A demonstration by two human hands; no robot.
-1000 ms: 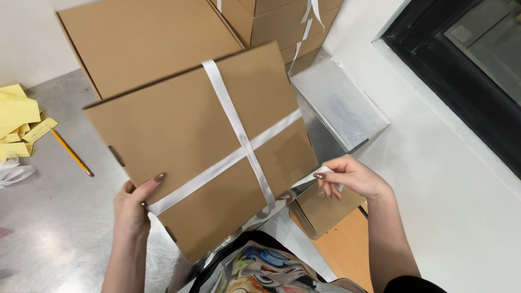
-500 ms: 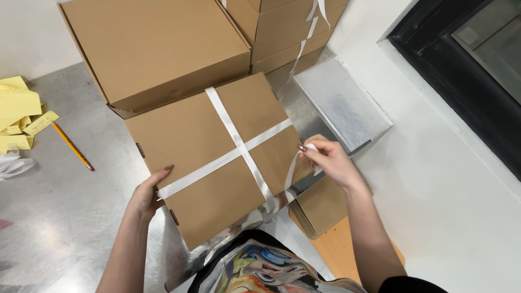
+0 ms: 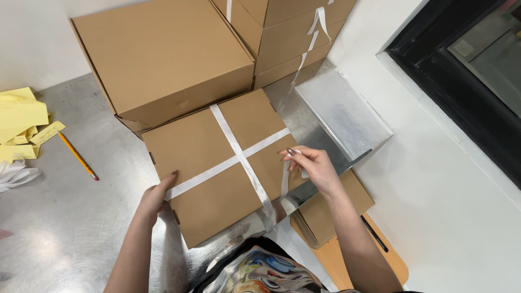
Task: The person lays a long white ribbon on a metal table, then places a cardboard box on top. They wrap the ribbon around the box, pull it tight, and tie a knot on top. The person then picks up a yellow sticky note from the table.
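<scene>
A flat brown cardboard box (image 3: 209,163) lies on the metal table (image 3: 65,228), crossed by white ribbon (image 3: 233,146) in two directions. My left hand (image 3: 154,195) presses on the box's near left edge, where one ribbon strand ends. My right hand (image 3: 315,168) is at the box's right edge and pinches a loose end of the white ribbon between finger and thumb; the ribbon hangs down from it along the box's side.
A larger cardboard box (image 3: 163,54) stands just behind, and a stack of ribbon-tied boxes (image 3: 282,32) is at the back right. Yellow paper slips (image 3: 21,119) and a pencil (image 3: 78,157) lie at left. A shiny flat tray (image 3: 342,114) sits at right, more boxes (image 3: 331,211) below the table edge.
The box has been lowered flat onto the table and slid toward the big box. My right hand moved left with the ribbon end, up to the box's right edge.
</scene>
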